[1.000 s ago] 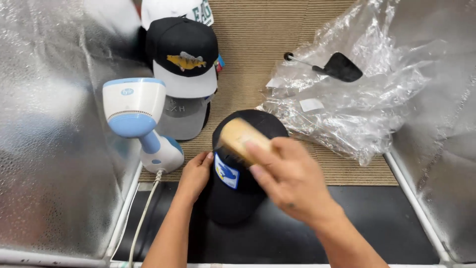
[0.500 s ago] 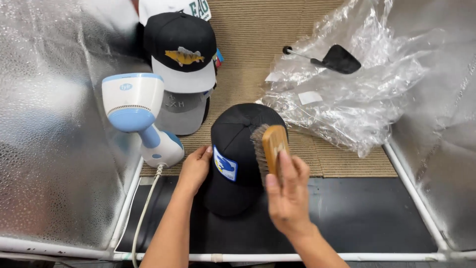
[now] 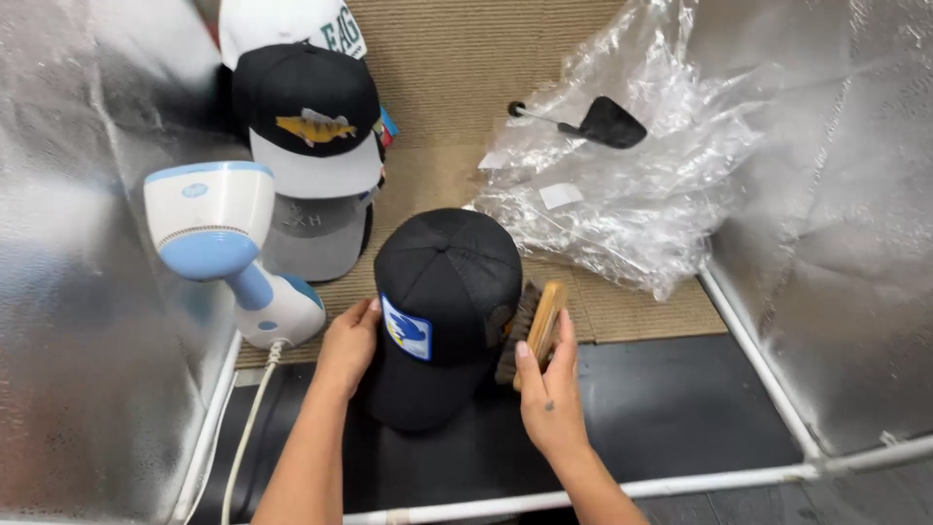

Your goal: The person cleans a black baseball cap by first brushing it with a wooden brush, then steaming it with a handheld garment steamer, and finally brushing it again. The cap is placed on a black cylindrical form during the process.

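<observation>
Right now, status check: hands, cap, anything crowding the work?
Left hand steadies the black cap at its side. Right hand grips wooden brush, bristles against cap's right side. Handheld steamer close on the left, plastic bags behind; neither touching.

Black cap (image 3: pixel 442 292) with a blue and white patch; tan wooden brush (image 3: pixel 533 329) with dark bristles. Behind the cap, a white and light blue steamer (image 3: pixel 219 238), clear plastic bags (image 3: pixel 632 185).

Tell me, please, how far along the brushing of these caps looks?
In hand: the left hand steadies the black cap while the right hand holds the wooden brush against its side. The stacked caps lie untouched beside the steamer; whether they're done is unclear.
</observation>
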